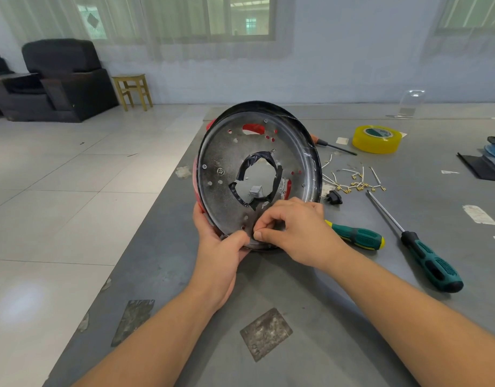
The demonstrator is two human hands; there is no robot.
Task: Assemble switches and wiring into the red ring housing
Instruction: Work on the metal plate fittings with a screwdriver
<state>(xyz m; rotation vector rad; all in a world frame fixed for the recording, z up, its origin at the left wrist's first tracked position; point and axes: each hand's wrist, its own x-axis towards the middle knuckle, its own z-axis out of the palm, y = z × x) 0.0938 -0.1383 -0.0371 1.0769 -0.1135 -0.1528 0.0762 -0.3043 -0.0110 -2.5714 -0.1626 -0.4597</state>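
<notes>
With the housing (257, 174) tilted on edge on the table (338, 303), the left hand (218, 247) grips its lower rim while the right hand (294, 230) pinches something small, unclear what, there; best to brace the rim firmly and press gently.

Arms: two forearms, bare up to the picture's lower edge, no sleeves in view.
Left hand (222, 255): bare, no glove, no ring or watch showing.
Right hand (294, 230): bare, no glove, no ring or watch showing.
Nails: short and plain where visible.
</notes>
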